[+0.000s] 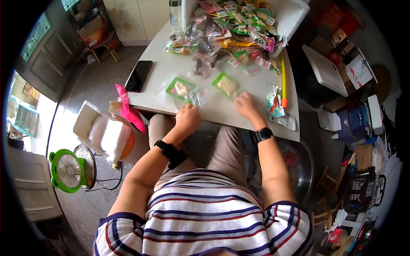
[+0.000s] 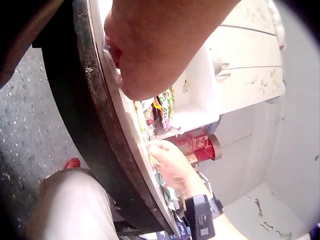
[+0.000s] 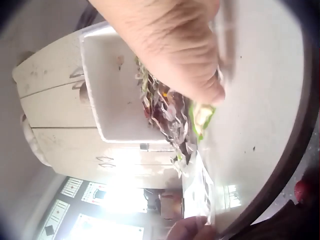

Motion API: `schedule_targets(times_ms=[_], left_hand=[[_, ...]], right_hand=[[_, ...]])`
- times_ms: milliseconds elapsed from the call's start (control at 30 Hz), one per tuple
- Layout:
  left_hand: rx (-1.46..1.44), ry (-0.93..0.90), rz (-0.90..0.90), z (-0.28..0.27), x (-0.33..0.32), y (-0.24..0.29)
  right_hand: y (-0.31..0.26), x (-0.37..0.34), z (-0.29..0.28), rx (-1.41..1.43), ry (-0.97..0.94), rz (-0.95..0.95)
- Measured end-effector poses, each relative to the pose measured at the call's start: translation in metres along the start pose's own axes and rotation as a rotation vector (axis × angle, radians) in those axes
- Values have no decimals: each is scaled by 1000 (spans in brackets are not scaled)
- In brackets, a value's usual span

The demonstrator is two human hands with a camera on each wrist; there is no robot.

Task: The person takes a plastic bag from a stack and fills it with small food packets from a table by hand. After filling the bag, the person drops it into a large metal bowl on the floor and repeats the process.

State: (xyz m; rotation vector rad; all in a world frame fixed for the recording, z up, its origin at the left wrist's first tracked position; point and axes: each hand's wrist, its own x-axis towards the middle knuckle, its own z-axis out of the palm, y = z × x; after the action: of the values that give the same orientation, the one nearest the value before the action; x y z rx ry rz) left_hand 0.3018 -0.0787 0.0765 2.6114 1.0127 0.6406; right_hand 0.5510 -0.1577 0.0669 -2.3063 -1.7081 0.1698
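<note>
Two clear packets with green edges and pale food inside lie side by side on the white table. In the head view, my left hand (image 1: 188,118) pinches the clear lower edge of the left packet (image 1: 180,88). The right wrist view shows the left fingers (image 3: 192,231) gripping clear plastic (image 3: 201,187). My right hand (image 1: 247,106) pinches the lower right corner of the right packet (image 1: 225,85); its fingertips are partly hidden. In the right wrist view this packet (image 3: 202,120) sits just beyond the right hand (image 3: 175,55).
A heap of assorted sealed packets (image 1: 239,25) spills from a white foam box (image 1: 294,17) at the back. A phone (image 1: 139,76) lies on the left, a silver-blue pouch (image 1: 274,100) and yellow stick (image 1: 284,81) on the right. A bottle (image 1: 175,15) stands behind.
</note>
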Motion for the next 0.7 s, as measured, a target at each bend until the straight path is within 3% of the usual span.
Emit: schedule_targets(times_ms=[100,200,233,333,433,533,633,700], left_hand=[[-2,0,7,2,1,1],[48,-42,9,4,3,2],[76,-59,7,3,3,1],[45,-52,-21,3,4,1],[19,-24,-4,8,3,-4],[10,-26,-12,9,3,-4],[-38,-10,-15,0,5,-1],[-77,-17,-19,-8,6,3]], right_hand=[[30,-6,8,526,175,113],[14,-4,-7,-91,367,321],[-6,-3,-26,-136,204,409],[-25,4,-32,-216,154,410],[-31,16,-40,-130,-82,456],[-4,32,-4,14,116,345],[-16,18,-13,664,215,391],[-23,9,-10,1272,316,301]])
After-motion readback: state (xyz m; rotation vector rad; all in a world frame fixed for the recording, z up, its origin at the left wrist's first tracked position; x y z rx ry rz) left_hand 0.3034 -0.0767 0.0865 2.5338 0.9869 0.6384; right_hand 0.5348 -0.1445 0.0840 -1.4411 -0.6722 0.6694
